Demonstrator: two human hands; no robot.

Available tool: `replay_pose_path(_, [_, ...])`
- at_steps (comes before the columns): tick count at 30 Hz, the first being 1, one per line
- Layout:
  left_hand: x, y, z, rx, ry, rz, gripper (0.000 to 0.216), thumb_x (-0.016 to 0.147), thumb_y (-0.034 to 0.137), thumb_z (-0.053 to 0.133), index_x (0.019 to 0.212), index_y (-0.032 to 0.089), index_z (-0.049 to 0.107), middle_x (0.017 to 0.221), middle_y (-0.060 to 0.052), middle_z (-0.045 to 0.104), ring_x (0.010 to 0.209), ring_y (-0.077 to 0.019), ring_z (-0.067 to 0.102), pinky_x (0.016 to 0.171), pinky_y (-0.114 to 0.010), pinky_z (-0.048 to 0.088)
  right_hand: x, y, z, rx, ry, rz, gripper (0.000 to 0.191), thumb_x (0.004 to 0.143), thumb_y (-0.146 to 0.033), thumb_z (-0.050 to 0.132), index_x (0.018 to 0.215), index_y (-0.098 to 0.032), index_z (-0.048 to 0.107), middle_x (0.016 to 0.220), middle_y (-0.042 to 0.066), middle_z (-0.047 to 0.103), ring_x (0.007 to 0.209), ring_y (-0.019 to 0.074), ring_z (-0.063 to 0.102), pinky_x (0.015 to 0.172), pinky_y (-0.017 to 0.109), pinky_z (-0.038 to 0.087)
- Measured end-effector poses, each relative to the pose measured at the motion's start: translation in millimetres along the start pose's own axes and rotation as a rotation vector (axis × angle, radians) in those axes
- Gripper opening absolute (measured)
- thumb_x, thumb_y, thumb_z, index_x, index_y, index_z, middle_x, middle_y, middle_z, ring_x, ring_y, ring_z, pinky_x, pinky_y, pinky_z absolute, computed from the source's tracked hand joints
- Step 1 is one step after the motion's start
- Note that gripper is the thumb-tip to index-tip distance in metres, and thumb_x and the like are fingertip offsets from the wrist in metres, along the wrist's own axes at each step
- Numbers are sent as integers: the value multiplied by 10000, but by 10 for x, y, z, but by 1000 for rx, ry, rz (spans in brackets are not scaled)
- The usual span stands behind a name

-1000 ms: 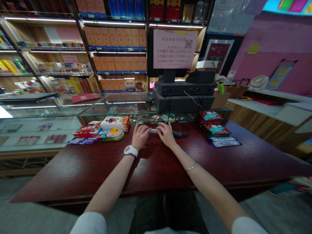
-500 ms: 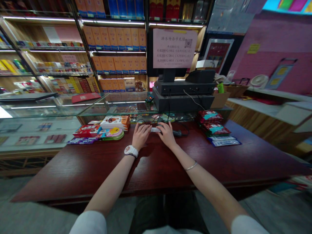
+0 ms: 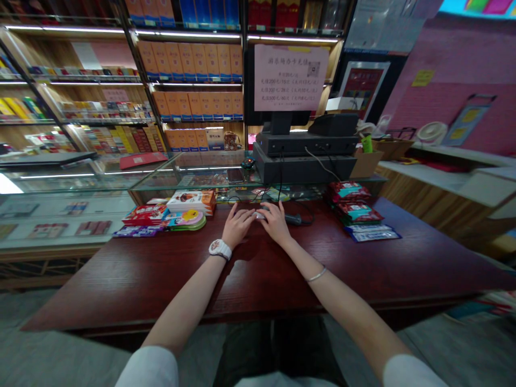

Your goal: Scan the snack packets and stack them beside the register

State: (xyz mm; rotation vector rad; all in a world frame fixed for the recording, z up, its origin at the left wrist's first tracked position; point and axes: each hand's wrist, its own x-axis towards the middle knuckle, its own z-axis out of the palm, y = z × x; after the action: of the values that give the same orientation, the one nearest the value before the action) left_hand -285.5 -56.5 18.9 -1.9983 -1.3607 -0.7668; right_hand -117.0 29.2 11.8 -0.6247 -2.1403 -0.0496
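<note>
Over the back middle of the dark red wooden table (image 3: 169,285), my two hands meet around a small whitish item (image 3: 259,215). Its kind cannot be made out, as the fingers cover most of it. My left hand (image 3: 237,227), with a white watch (image 3: 220,248) at the wrist, has its fingertips closed on the item's left end. From the other side, my right hand (image 3: 274,222) grips the right end. A dark handheld device with a cable (image 3: 293,219), perhaps a barcode scanner, lies just right of my right hand.
Snack packets (image 3: 145,214) and a white-orange box (image 3: 191,201) lie to the left. Red packets (image 3: 355,209) and blue-white sachets (image 3: 373,233) are stacked right. Behind stand a glass counter (image 3: 193,161) and a cash register (image 3: 302,166) with a paper sign (image 3: 290,78).
My left hand has shifted slightly right, closer to my right hand. Less of the whitish item shows between the fingers now. The view has moved very slightly.
</note>
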Motion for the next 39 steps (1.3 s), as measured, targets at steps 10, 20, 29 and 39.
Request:
replay_pose_path(10, [-43,-129,-39,25,12,-65,304,949,185,478,1181,261,659,1264,-38,686,1110,-209,636,1211,-546,256,12,56,-77,-49,-41,-15,426,920,-265,549,1346,-256,554,1397,98,564,1293,258,512,1196,591,182])
replay_pose_path(20, [-89,-276,-61,33,3,-216,277,960,200,470,1118,278,684,1246,-15,697,1103,-211,641,1221,-547,226,-4,266,-314,-278,-302,-83,680,919,-403,563,1527,-224,320,1604,75,291,1490,300,215,1206,578,122])
replay_pose_path(29, [-82,-269,9,22,-3,-218,264,964,210,471,1110,267,683,1213,-11,713,1046,-214,655,1202,-552,258,-307,598,-303,-340,-464,165,792,954,-538,416,1576,-154,111,1634,102,153,1508,339,125,1181,638,127])
replay_pose_path(39, [-70,-255,17,-4,0,-256,242,963,227,477,1074,263,690,1190,-12,723,1026,-216,657,1200,-559,251,-165,602,-125,-254,-516,186,740,947,-345,451,1577,-174,102,1612,136,240,1490,280,230,1188,569,214])
